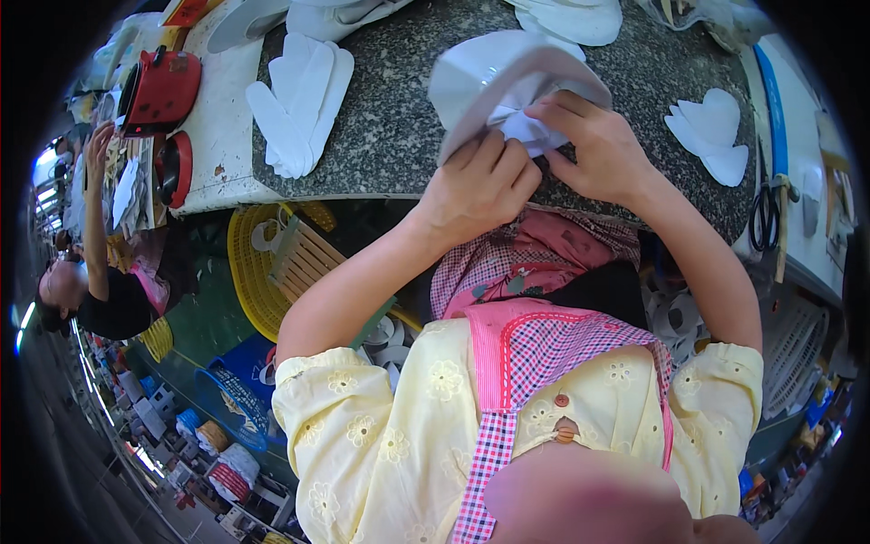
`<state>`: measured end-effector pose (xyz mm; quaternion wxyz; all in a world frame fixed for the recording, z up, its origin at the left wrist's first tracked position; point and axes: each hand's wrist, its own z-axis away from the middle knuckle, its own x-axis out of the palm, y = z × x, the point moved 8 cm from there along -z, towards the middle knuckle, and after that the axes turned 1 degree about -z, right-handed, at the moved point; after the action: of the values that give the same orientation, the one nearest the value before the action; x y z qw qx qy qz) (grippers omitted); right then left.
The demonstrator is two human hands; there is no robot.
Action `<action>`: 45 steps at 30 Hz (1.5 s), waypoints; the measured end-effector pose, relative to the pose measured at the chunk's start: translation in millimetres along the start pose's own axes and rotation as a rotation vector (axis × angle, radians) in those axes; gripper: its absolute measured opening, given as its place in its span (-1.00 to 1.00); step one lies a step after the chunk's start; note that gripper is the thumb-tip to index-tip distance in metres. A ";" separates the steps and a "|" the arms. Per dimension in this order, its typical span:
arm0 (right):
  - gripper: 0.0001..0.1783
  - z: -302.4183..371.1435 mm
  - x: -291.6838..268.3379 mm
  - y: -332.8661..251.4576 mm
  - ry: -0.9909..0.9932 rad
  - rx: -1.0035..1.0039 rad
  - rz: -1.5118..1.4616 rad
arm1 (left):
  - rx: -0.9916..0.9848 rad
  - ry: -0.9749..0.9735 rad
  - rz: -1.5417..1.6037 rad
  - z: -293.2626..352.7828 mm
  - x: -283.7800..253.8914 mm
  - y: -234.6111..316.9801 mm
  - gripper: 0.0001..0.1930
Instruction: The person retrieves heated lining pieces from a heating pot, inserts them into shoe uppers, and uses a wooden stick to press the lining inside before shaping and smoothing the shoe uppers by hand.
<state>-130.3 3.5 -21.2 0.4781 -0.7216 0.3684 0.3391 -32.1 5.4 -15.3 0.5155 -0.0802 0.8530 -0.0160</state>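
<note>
Over the speckled stone tabletop point(390, 109), both my hands are at a white, rounded shoe-like piece point(458, 83) with a thick pale rim. Its opening is tilted toward me, and crumpled white paper or cloth point(526, 127) shows inside. My left hand point(482, 181) is closed on the near edge, its fingers curled. My right hand point(594, 145) reaches into the opening, with fingers and thumb bent around the crumpled material. The fingertips are partly hidden. To the left lies a fan of white insole-shaped pieces point(304, 104); a smaller stack of white insole-shaped pieces point(711, 136) rests at the right.
More white pieces point(580, 18) lie along the far side. A red box-like device point(161, 91) stands at the left, and black-handled scissors point(766, 216) hang at the right edge. Below the table are a yellow basket point(246, 263) and a wooden slatted stool point(313, 258). Another person point(100, 281) is at the far left.
</note>
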 end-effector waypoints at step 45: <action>-0.86 14.1 -13.2 53.7 0.383 0.481 -0.091 | 0.032 -0.242 -0.143 -25.1 29.3 15.1 -0.80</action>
<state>-184.7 4.9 -38.2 0.5715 -0.6543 0.4889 0.0784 -69.3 14.4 -30.9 0.6132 -0.1341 0.7764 -0.0565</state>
